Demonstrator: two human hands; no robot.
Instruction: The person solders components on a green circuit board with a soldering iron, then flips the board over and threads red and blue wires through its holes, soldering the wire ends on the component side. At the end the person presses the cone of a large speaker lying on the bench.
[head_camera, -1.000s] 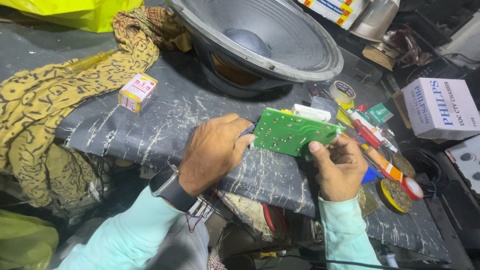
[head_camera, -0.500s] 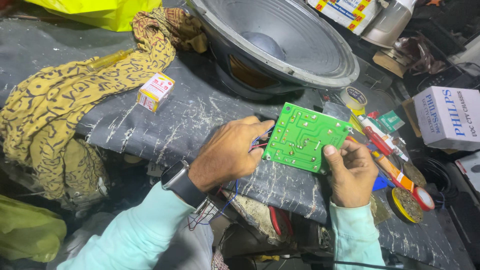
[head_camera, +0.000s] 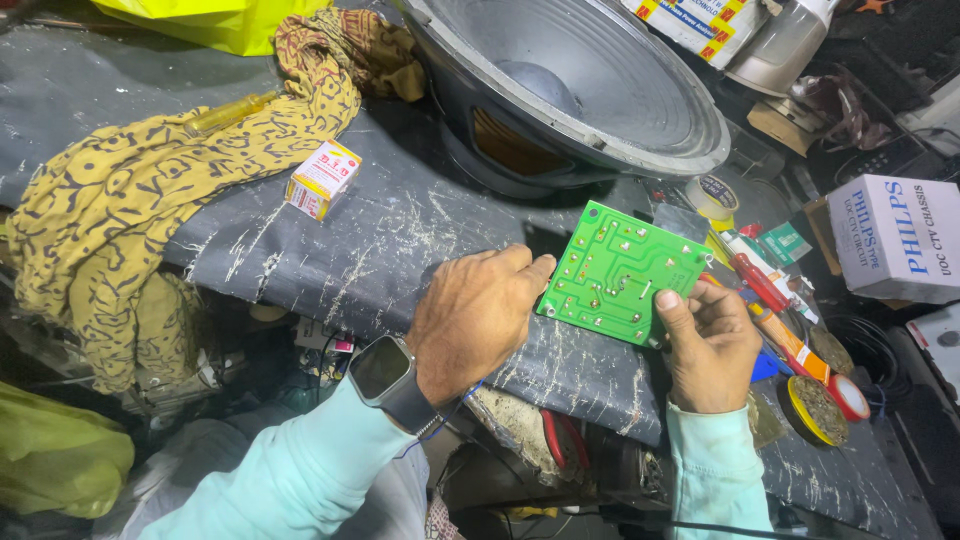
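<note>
In the head view, both hands are gripping a green circuit board (head_camera: 622, 272), solder side up, tilted above the scratched dark desk (head_camera: 380, 240). The left hand (head_camera: 475, 315) is pinching its left edge with curled fingers; the right hand (head_camera: 708, 345) is clamping the lower right corner, thumb on top. A large speaker cone (head_camera: 580, 80) is lying just behind, screwdrivers (head_camera: 765, 295) beside the right hand, and a patterned yellow cloth (head_camera: 150, 190) well apart.

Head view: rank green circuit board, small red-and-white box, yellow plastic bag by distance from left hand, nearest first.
From the left hand:
1. Green circuit board, touching its fingertips, to the right.
2. Small red-and-white box, up-left on the dark bench.
3. Yellow plastic bag, at the top edge.
</note>
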